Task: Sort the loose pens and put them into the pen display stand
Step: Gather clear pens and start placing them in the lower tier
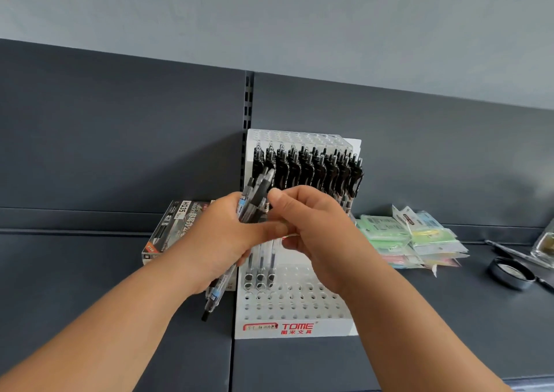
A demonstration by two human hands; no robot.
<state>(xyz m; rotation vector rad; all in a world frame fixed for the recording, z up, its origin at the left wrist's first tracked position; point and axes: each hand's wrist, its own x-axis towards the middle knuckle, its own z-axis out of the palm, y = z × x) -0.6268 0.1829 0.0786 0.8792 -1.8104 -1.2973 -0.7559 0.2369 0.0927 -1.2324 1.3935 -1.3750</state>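
Grey shelf [90, 271]: left hand [218, 235] clamps my loose pens [254, 194], right hand [311, 226] pinches one; tugging could spill others.

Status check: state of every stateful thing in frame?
Left hand: grips bundle of clear black-grip pens.
Right hand: pinches one pen in that bundle.
White perforated plastic display stand: upright, rear rows full, front holes mostly empty.
Dark printed cardboard pen box: lying flat.

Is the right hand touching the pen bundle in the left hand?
Touching. Head view: the right hand pinches the pen bundle that the left hand grips.
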